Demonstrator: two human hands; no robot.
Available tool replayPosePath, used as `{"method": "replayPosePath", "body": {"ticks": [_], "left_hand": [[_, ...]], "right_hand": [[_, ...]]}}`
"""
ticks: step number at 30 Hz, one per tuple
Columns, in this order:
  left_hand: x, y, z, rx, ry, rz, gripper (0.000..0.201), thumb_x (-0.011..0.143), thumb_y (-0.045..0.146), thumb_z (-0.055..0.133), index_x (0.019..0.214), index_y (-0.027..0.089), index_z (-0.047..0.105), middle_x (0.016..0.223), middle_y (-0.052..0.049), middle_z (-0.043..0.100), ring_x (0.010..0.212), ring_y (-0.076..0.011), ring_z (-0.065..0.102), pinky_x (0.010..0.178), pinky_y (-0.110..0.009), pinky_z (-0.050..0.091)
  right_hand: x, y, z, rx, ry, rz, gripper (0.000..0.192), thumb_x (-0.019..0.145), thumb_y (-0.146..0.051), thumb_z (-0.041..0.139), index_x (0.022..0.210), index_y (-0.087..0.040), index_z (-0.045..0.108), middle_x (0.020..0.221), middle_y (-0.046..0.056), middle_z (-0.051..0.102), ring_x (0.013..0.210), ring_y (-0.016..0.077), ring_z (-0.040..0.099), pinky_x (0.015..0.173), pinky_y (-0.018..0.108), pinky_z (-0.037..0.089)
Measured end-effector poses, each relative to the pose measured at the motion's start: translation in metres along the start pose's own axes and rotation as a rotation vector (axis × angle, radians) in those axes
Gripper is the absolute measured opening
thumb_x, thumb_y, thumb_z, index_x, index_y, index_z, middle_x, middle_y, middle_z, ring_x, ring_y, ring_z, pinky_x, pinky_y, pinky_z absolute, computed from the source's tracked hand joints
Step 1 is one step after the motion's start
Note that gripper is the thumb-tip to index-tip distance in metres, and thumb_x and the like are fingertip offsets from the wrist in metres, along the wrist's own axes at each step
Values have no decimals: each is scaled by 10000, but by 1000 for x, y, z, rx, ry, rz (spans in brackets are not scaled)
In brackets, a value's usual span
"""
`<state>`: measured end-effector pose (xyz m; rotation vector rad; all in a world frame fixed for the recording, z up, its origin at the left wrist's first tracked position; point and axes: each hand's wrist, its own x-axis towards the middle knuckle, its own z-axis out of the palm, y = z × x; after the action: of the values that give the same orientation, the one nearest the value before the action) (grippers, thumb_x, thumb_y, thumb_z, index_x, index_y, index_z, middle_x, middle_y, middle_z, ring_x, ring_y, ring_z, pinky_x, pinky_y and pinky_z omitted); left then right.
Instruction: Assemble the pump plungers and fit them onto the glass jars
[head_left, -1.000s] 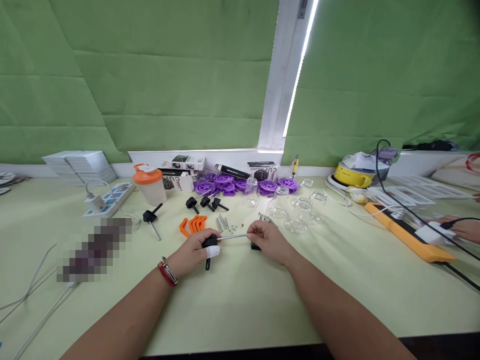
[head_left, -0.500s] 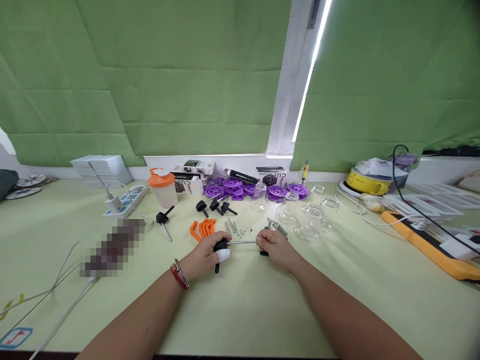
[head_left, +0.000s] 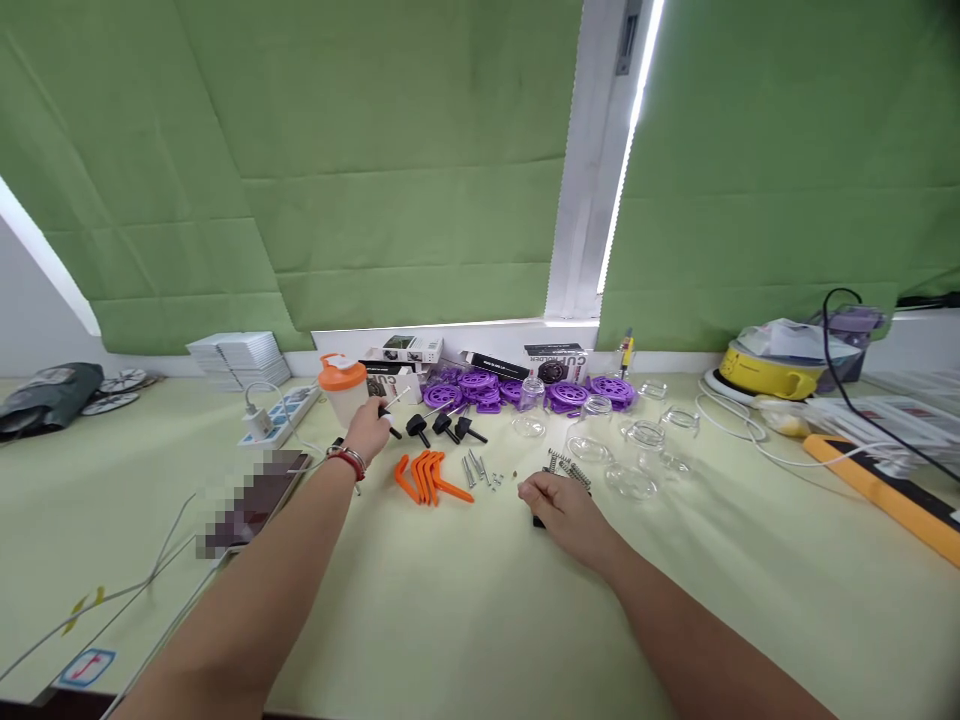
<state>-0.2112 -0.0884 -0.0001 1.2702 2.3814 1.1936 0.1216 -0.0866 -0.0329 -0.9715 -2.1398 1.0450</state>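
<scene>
- left hand [head_left: 367,428] grips a black-knobbed rod [head_left: 391,405] and reaches toward the counter's [head_left: 465,620] far edge, beside the other black knobs [head_left: 442,426].
- right hand [head_left: 555,503] rests curled over a small black part [head_left: 538,521] near mid-counter.
- step looks like setting the rod with its like; next calls for a gentle release.

Two bare hands are in view: left hand [head_left: 367,428] far left of centre, right hand [head_left: 556,503] nearer. Three black T-shaped knobs with metal pins [head_left: 436,426] lie on the pale green table [head_left: 465,610], a fourth in the left hand. One cluster of orange curved plastic hooks [head_left: 424,477] (about four; overlap prevents an exact count). One orange-lidded translucent shaker bottle [head_left: 342,385]. One white power strip [head_left: 276,418]. One yellow round container [head_left: 757,370], far right. Purple plastic wheels [head_left: 525,389] and clear glass jars [head_left: 634,450]: several each.
</scene>
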Motion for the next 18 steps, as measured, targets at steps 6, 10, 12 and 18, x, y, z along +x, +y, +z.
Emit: {"method": "replayPosePath", "body": {"ticks": [6,10,12,18], "left_hand": [[26,-20,31,190,-62,-27,319,863,301,557,1149,158,547,1163,-96,563,991,-216,579,817,-396,498],[27,-25,46,250,-78,-6,343,876,329,542,1178,166,530,1174,-83,562,988,-201,583,821,-410,506],[26,-24,45,284,-64,35,342,870,301,546,1185,168,533,1200,-103,554,1035,-220,569,851,-395,491],[32,-20,-3,479,15,87,380,739,212,542,1101,118,609,1239,-182,549,1162,-335,494,950,-386,399]], "right_hand": [[0,0,-2,-19,5,18,399,879,-501,378,612,-205,376,566,-31,337,533,125,311,512,261,261],[-1,0,-3,-28,-1,20,408,880,-509,368,605,-207,355,565,-29,329,532,128,304,510,261,254],[0,1,-2,-31,-6,28,404,878,-508,369,606,-209,359,557,-29,332,524,129,299,503,263,251],[2,5,0,-30,-3,60,401,865,-512,384,601,-212,363,539,-34,333,502,125,300,490,264,252]]}}
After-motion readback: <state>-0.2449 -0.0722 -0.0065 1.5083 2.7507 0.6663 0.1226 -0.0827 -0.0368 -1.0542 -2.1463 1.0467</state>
